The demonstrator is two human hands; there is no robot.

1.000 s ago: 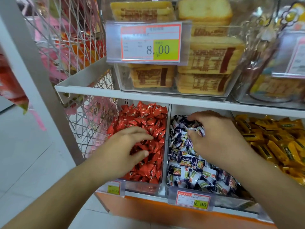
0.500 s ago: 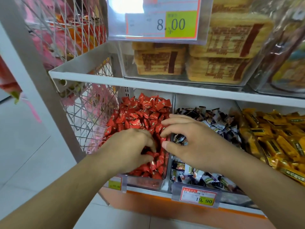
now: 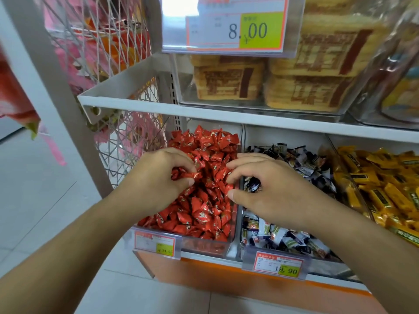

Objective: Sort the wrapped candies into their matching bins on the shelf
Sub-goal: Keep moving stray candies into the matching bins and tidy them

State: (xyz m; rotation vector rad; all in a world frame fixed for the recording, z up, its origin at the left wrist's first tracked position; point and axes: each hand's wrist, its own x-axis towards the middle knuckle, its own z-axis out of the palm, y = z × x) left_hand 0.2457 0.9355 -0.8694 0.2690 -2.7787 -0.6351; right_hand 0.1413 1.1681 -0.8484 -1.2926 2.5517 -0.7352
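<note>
The clear bin (image 3: pixel 204 247) at my ten o'clock is heaped with red candies (image 3: pixel 204 207). My left hand (image 3: pixel 158 180) lies on that heap, fingers curled, pinching a red piece (image 3: pixel 189 174) between thumb and fingertips. At twelve o'clock the middle bin (image 3: pixel 281 257) holds dark blue and white candies (image 3: pixel 301 164). My right hand (image 3: pixel 263 189) straddles the divider between these two, fingers bent, their tips on the red pile and a dark wrapper (image 3: pixel 254 185) held under the palm. At two o'clock, the right bin (image 3: pixel 362 205) is full of yellow candies (image 3: pixel 390 184).
</note>
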